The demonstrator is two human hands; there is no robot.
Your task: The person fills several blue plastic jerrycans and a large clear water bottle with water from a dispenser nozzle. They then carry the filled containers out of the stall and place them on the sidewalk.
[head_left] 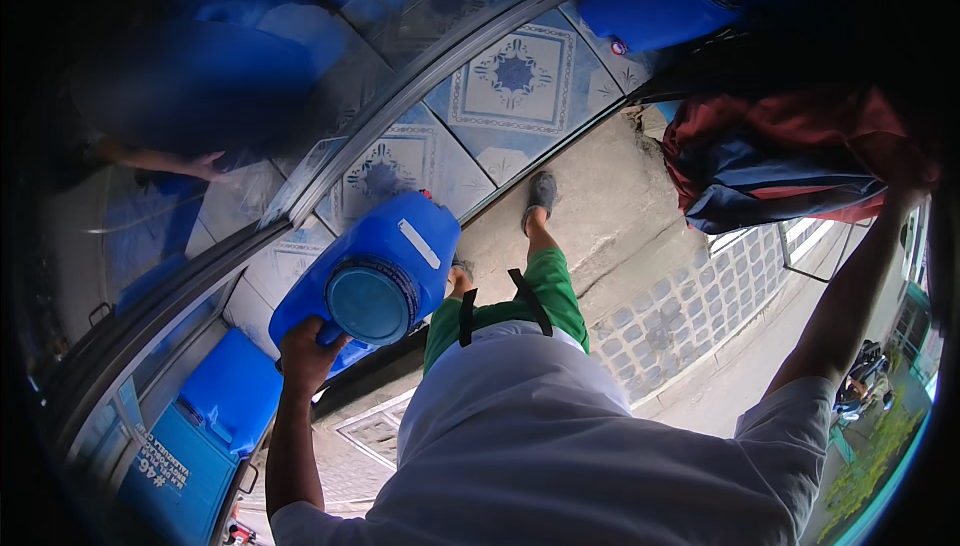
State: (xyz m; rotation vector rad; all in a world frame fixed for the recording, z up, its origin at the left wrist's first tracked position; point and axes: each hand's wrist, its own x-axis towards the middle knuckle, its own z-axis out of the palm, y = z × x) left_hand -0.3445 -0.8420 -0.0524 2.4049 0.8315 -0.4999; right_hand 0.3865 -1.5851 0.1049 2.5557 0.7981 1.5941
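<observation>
My left hand (308,354) is closed round the handle of a blue plastic water container (425,246). The container has a wide round lid (368,303), a pale strip on its side and a small red fitting at its far end. It is over the edge of the tiled floor, left of my legs. Out at the right, my right hand (908,191) reaches to the edge of a dark red and navy cloth (770,161). Shadow at the picture's rim hides its fingers, so I cannot tell whether it grips the cloth.
Patterned blue-and-white tiles (515,71) lie behind a metal door track (400,96) and glass with reflections. Another blue container (655,1) stands at the top, one more (235,386) at lower left by a blue sign (175,476). A concrete step (610,216) drops to paving (680,306).
</observation>
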